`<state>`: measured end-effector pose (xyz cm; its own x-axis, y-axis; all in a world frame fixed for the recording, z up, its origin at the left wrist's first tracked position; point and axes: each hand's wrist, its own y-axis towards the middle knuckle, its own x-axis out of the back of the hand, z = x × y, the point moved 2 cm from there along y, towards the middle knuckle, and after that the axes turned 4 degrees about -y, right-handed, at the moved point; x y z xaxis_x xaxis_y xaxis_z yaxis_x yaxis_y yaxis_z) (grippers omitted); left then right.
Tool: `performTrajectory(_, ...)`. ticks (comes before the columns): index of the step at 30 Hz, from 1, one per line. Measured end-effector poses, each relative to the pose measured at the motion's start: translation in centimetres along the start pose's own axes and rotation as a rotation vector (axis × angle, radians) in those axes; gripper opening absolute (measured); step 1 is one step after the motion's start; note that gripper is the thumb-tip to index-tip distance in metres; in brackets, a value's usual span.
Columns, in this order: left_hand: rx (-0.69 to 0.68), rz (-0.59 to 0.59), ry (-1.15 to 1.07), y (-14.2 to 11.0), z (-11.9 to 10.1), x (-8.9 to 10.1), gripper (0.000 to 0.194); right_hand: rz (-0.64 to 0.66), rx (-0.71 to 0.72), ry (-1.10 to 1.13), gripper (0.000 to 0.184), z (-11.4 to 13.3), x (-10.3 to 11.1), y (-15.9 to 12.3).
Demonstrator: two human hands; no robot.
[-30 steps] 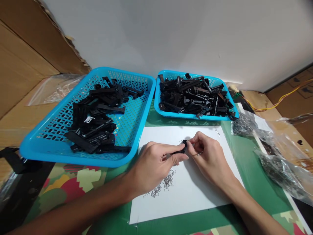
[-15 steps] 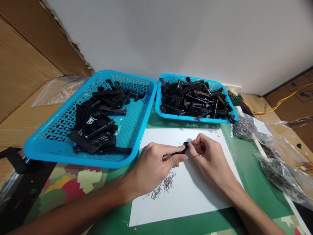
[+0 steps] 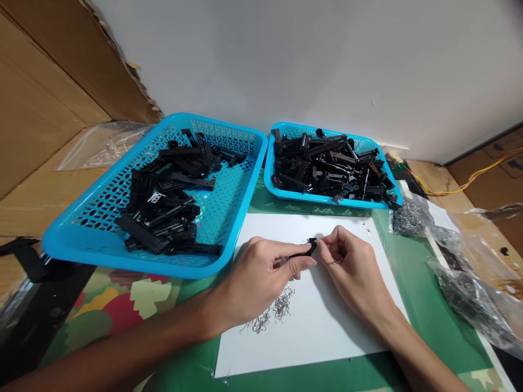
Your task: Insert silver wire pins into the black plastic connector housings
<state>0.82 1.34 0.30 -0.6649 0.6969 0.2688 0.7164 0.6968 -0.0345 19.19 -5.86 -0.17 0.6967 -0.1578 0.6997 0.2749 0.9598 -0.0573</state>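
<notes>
My left hand is closed on a slim black plastic part, pinching it between thumb and forefinger so that its far end sticks out to the right. Close against that end, my right hand has thumb and forefinger pinched together. A small metallic glint shows under its curled fingers, too small to name. Below my left hand, a pile of small bent metal wire pieces lies on a white sheet. A few more wire bits lie near the sheet's far right corner.
At the left stands a large blue basket with many black plastic parts; a smaller blue basket, fuller, stands at the back. Plastic bags of small metal pieces lie on the right. Cardboard borders the left, and yellow and red wires run at right.
The view has shifted slightly, so the baskets appear a little further right. Both hands keep almost the same pose at the black part's end.
</notes>
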Motion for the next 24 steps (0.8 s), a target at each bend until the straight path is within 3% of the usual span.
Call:
performTrajectory(12, -0.058, -0.003, 0.022, -0.1, -0.1, -0.2, 0.022, 0.134, 0.069, 0.043, 0.019, 0.0, 0.8, 0.1)
performTrajectory(18, -0.016, -0.03, 0.008, -0.1, 0.2, -0.2, 0.025, 0.191, 0.075, 0.047, 0.016, -0.1, 1.9, 0.4)
performTrajectory(24, 0.007, -0.034, -0.005, -0.1, 0.2, -0.3, 0.024, 0.064, 0.152, -0.025, 0.027, -0.6, 3.6, 1.0)
